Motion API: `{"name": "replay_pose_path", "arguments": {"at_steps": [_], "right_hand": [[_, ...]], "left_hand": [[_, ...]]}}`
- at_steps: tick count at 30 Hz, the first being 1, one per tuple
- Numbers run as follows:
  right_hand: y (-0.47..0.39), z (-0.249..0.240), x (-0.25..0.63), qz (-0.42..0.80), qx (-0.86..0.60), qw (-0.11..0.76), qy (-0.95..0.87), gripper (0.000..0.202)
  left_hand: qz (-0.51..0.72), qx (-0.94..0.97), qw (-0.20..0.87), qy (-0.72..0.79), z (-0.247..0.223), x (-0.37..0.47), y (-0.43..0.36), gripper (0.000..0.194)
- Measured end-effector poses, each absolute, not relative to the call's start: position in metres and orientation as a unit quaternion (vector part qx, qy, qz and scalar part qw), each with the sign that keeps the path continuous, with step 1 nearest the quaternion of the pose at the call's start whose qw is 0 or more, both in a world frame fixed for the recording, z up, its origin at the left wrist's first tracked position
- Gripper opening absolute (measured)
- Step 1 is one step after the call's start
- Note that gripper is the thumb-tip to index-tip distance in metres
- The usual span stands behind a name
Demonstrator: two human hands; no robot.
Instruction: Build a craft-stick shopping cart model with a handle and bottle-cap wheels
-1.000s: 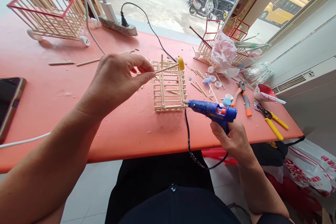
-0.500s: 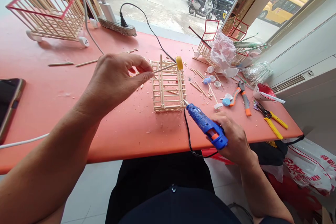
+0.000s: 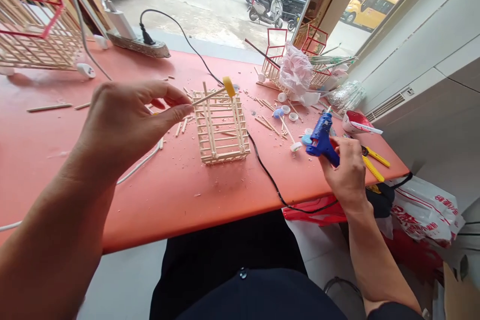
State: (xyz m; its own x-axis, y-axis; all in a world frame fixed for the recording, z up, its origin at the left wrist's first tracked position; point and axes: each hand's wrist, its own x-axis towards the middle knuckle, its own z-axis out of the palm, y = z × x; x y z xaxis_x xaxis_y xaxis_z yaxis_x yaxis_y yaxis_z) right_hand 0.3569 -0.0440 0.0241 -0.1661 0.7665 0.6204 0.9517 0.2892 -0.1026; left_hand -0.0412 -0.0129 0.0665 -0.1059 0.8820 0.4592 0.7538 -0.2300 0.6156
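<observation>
Between thumb and fingers, my left hand point(image 3: 131, 120) pinches a thin wooden stick point(image 3: 210, 96) with a yellow cap point(image 3: 229, 87) on its far end. The cap is over the back right part of a small stick frame point(image 3: 221, 132); whether they touch I cannot tell. My right hand point(image 3: 347, 167) is closed round the handle of a blue glue gun point(image 3: 321, 141), its nozzle pointing up and away, to the right of the frame. A black cord point(image 3: 268, 172) runs along the table.
A larger stick cart point(image 3: 41, 35) stands at the back left by a power strip point(image 3: 138, 44). Sticks, caps, a pink plastic bag point(image 3: 296, 70), yellow-handled pliers point(image 3: 373, 167) and a red cup point(image 3: 356, 122) lie right on the pink table point(image 3: 161, 215).
The glue gun in my right hand has moved from the frame's front right corner to the right and up, and its nozzle has turned upward. The view has shifted right.
</observation>
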Motion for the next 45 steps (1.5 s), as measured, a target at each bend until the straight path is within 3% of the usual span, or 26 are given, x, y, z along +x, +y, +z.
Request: {"name": "replay_pose_path", "arguments": {"at_steps": [7, 14, 21, 25, 27, 30, 34, 42, 45], "right_hand": [[-0.032, 0.008, 0.429, -0.146, -0.692, 0.242, -0.664, 0.038], [-0.005, 0.008, 0.403, -0.151, -0.773, 0.169, -0.593, 0.042], [0.007, -0.002, 0.402, -0.184, -0.750, 0.204, -0.602, 0.037], [0.000, 0.016, 0.393, -0.186, -0.707, 0.246, -0.637, 0.043], [-0.003, 0.033, 0.374, -0.138, -0.645, 0.305, -0.687, 0.043], [-0.006, 0.053, 0.331, 0.074, -0.531, 0.397, -0.745, 0.049], [-0.001, 0.057, 0.273, 0.303, -0.380, 0.417, -0.768, 0.048], [0.015, 0.033, 0.244, 0.440, -0.349, 0.409, -0.719, 0.044], [0.019, 0.030, 0.248, 0.459, -0.350, 0.412, -0.705, 0.040]], "left_hand": [[0.416, 0.665, 0.057, 0.618, 0.066, -0.038, -0.017, 0.024], [0.410, 0.692, 0.061, 0.591, 0.062, -0.033, -0.014, 0.018], [0.424, 0.748, 0.032, 0.510, 0.064, -0.031, -0.017, 0.018], [0.422, 0.781, 0.010, 0.460, 0.065, -0.026, -0.019, 0.021], [0.420, 0.789, 0.013, 0.448, 0.065, -0.023, -0.022, 0.021], [0.420, 0.799, 0.016, 0.430, 0.065, -0.018, -0.025, 0.022], [0.408, 0.810, 0.016, 0.421, 0.064, -0.013, -0.026, 0.025], [0.388, 0.821, 0.004, 0.419, 0.061, -0.013, -0.025, 0.026], [0.393, 0.811, 0.015, 0.434, 0.064, -0.018, -0.026, 0.017]]}}
